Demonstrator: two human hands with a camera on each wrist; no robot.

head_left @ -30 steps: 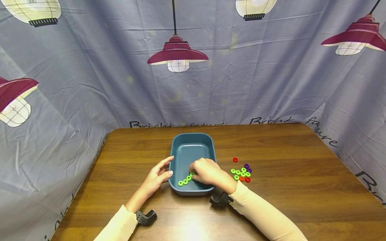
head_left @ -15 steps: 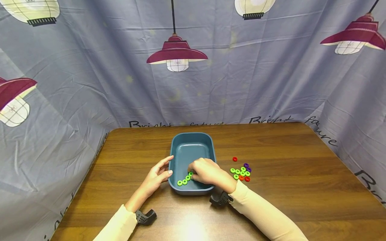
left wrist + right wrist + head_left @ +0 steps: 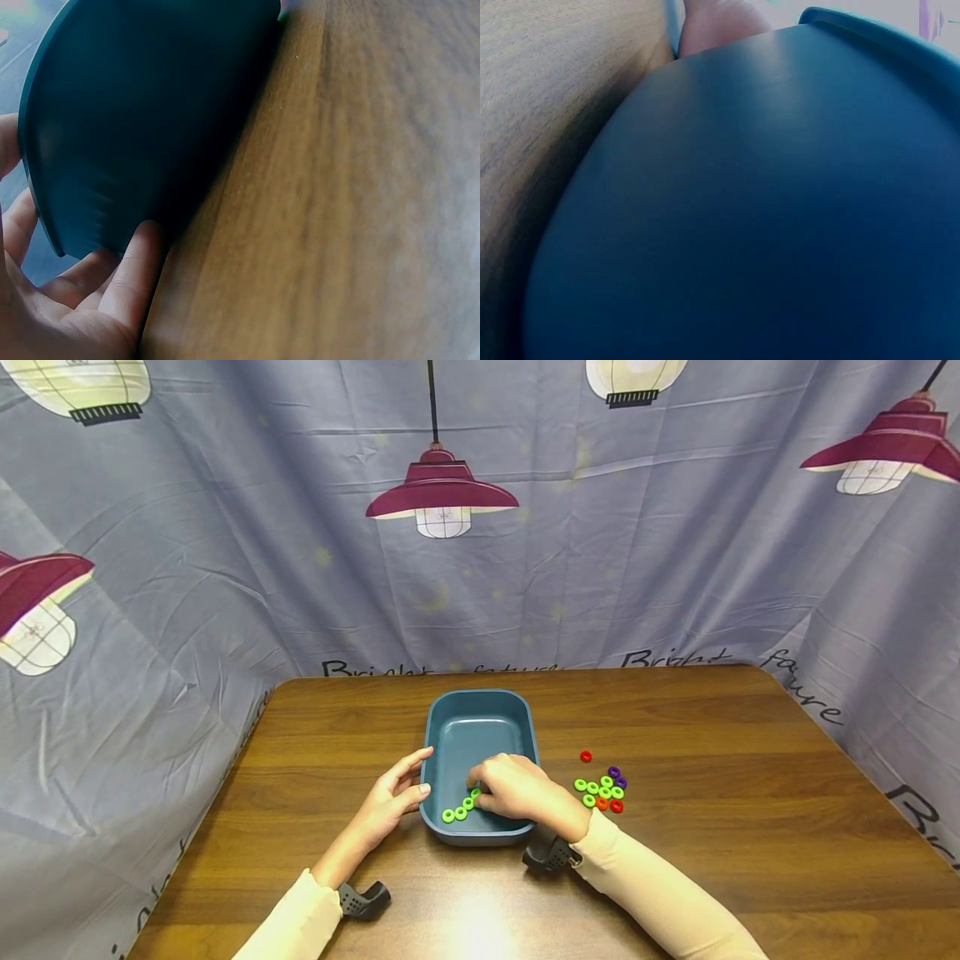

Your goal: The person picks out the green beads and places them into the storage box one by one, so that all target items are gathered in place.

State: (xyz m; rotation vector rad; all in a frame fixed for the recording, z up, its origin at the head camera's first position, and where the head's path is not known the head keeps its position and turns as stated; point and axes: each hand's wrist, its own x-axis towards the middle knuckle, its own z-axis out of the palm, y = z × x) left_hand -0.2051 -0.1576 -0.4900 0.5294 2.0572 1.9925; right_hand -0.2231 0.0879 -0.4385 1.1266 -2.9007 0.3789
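Note:
A blue-green rectangular bin stands on the table. Inside it, several small green rings form a slanting row near the front left corner. My right hand reaches over the bin's right side, its bent index finger and thumb pinching the green ring at the row's far end. The left wrist view shows the relaxed fingers of my left hand against the bin's outer wall and rim. That hand is at the bin's left side in the head view. The bin's wall hides the right fingertips in the right wrist view.
Right of the bin lies a loose cluster of green rings, with purple rings and red ones at its edges. One red ring lies apart, farther back. A grey curtain hangs behind the wooden table.
My right fingertips, with the green ring at them, have shifted very slightly left compared with a second ago. The left hand and the bin have stayed in place.

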